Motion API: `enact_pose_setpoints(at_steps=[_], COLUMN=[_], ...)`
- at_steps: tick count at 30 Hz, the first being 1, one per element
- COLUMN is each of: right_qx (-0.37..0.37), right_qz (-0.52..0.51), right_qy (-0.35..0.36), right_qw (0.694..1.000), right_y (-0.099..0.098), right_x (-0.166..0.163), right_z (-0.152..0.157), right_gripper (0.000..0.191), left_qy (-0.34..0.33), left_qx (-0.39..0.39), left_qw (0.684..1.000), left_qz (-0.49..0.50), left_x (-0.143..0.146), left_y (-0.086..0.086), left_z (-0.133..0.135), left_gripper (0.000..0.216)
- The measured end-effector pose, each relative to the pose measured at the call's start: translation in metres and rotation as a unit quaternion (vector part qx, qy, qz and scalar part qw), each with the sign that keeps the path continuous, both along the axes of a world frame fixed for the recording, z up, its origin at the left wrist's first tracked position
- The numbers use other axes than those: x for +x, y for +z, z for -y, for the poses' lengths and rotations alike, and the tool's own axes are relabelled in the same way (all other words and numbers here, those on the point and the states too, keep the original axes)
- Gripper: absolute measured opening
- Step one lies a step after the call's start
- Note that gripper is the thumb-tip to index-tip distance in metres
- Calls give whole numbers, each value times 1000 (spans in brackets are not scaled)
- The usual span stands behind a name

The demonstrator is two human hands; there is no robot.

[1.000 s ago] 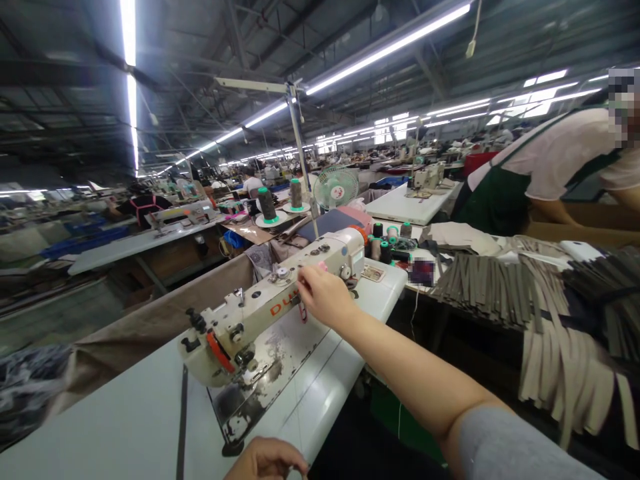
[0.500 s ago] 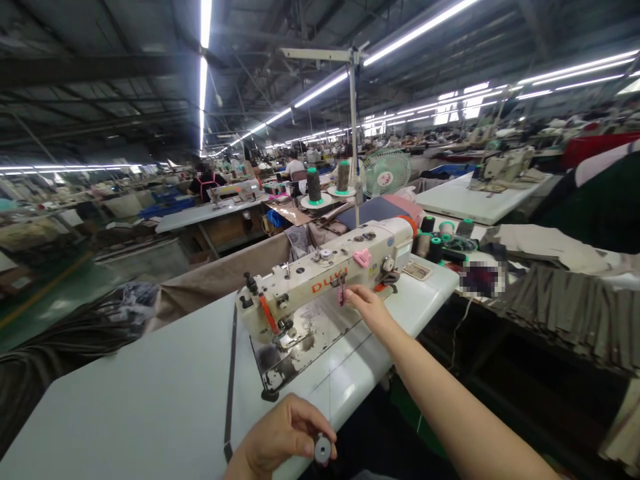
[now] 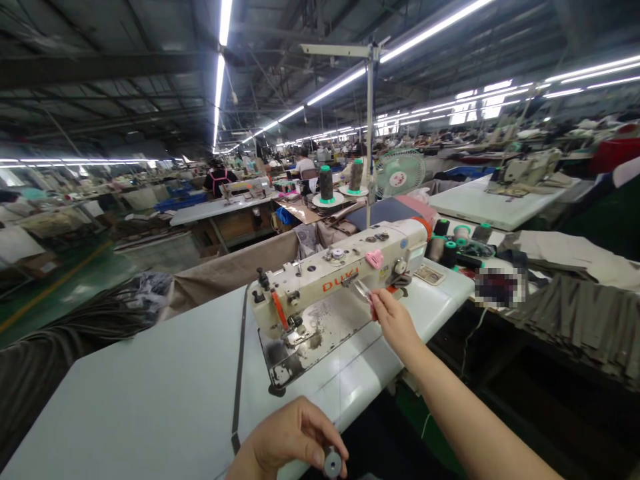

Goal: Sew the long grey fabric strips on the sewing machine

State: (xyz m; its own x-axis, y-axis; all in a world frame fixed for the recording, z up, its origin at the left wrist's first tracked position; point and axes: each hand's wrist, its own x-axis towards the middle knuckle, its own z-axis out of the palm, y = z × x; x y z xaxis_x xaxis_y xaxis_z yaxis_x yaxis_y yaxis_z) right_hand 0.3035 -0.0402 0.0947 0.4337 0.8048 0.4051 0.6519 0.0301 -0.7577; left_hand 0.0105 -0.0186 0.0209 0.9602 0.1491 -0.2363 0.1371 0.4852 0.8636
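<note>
Near the front edge of the table, my left hand is closed on a grey metal bobbin, whose round face with a central hole points at me. A fine thread seems to run up from it across the tabletop. My right hand is closed on small thread snips, their silver blades pointing up and left beside the arm of the sewing machine. Fingers hide most of their handle. A pink heart-shaped piece sticks to the machine's front.
The white sewing table extends left. Behind the machine stand a thread stand pole, thread cones and a green fan. To the right are more thread spools and stacked grey fabric strips. People sit at machines farther back.
My right hand has drawn the snips away from the machine's arm, toward me and to the right, so their blades now show. My left hand still grips the bobbin. The view shifted slightly left.
</note>
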Motion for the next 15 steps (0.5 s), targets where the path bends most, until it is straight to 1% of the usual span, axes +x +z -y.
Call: enact_pose_setpoints(at_steps=[4,7,10,15], right_qx=[-21,-45,-74,-111], right_qz=[125,209,280,352], right_qy=[-52,-88,-98,-97], right_qw=[991,973,952,924], right_y=[43,66,78,86], right_x=[3,3,0,-6], right_z=[-7,-21,-35,-45], right_gripper=[30,26,24,28], left_qy=[6,5,1,-7], left_qx=[9,10,7,8], left_qw=[1000,1000,1000,1000], left_qz=[1,2,2,-1], left_x=[-1,-3,-4,-3], left_y=[2,2,3,0], left_z=[0,-1,-1,-4], left_gripper=[59,59,60,62])
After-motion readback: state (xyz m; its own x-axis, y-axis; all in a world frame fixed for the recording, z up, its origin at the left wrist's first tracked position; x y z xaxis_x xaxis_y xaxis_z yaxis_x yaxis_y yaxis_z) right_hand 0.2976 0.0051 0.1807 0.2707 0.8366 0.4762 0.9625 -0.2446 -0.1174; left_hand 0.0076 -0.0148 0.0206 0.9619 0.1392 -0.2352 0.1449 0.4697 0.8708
